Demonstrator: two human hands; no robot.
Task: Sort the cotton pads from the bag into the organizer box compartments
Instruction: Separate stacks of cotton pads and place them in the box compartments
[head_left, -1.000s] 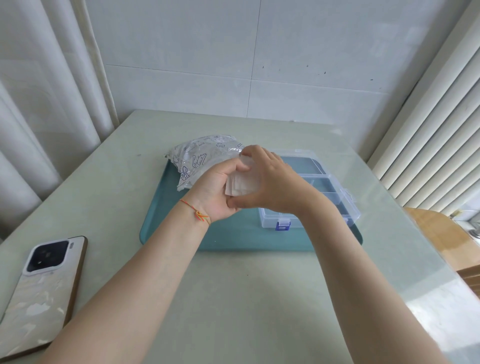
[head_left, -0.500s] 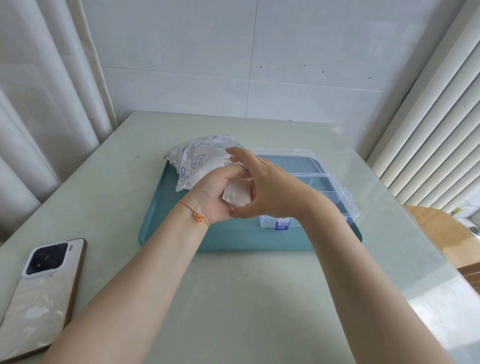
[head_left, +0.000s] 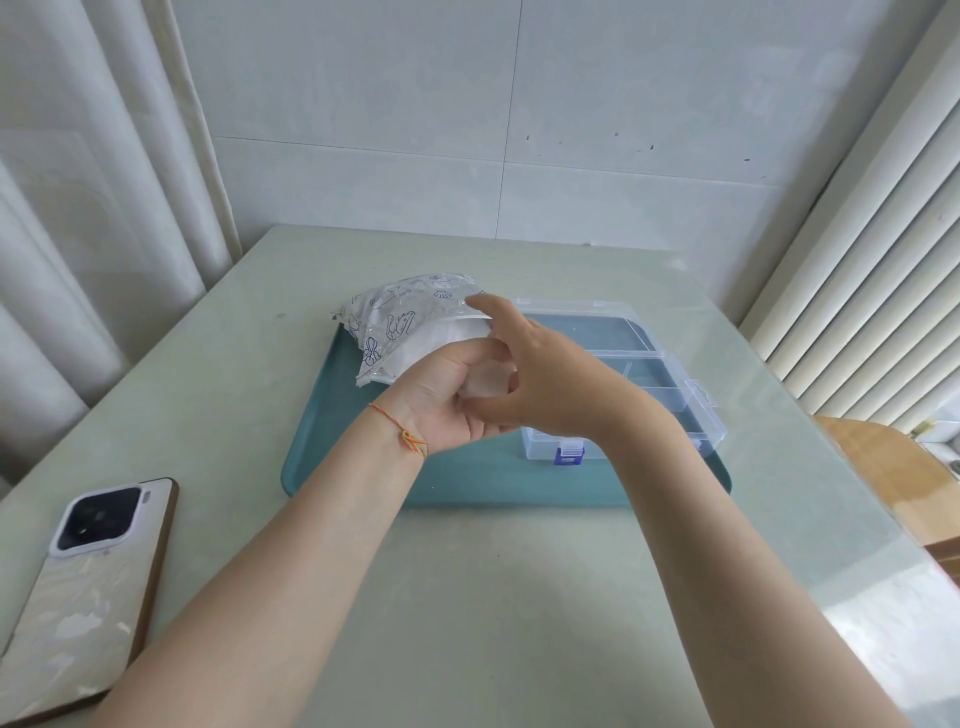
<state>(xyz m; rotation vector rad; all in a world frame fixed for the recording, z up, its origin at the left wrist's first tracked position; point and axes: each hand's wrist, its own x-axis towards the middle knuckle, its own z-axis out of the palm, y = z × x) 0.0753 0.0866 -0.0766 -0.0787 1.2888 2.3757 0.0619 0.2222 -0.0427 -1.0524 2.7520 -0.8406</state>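
A small stack of white cotton pads (head_left: 485, 379) sits between my two hands above the teal tray (head_left: 332, 415). My left hand (head_left: 441, 400) curls around the stack from below. My right hand (head_left: 550, 374) comes over it from the right and pinches the pads with its thumb and lower fingers, while its index finger points up toward the bag. The printed clear bag (head_left: 410, 317) lies on the tray's far left, with more pads inside. The clear organizer box (head_left: 649, 364) stands open on the tray's right, partly hidden by my right wrist; the compartments in view are empty.
A phone (head_left: 88, 582) lies face down at the table's near left edge. A wooden seat (head_left: 883, 478) stands beyond the table's right edge. Curtains hang at the left, blinds at the right, and a tiled wall stands behind.
My right hand's fingers have spread and its index finger has lifted off the pads. The stack has sunk deeper into my left hand. Both hands stay in the same place above the tray.
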